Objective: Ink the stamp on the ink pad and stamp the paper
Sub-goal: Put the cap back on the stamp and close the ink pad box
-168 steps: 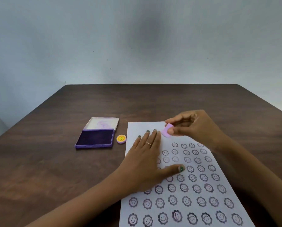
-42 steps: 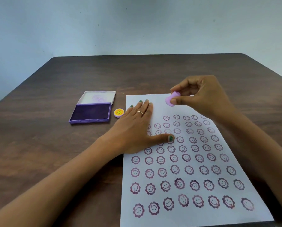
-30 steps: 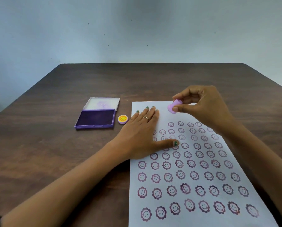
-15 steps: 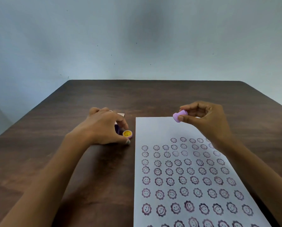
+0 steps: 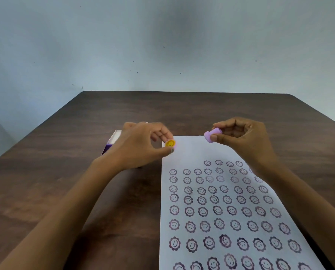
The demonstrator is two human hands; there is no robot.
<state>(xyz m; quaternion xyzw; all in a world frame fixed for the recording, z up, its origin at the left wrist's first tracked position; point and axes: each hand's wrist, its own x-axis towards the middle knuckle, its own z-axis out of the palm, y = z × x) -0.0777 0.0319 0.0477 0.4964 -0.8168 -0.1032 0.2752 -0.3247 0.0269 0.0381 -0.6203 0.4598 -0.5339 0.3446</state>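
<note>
The table (image 5: 182, 114) is dark brown wood-grain with a smooth, faintly sheened top. The paper (image 5: 190, 152) is a matt white sheet, printed with dull purple ink faces. The stamp (image 5: 211, 135) looks like smooth lilac plastic, as does the small round yellow-faced cap (image 5: 170, 143). The ink pad case (image 5: 112, 141) at the left seems purple and white plastic. The far wall (image 5: 162, 45) is matt, lightly speckled paint.

Soft, even daylight — mild wide-angle bending (edges), slightly soft focus.
</note>
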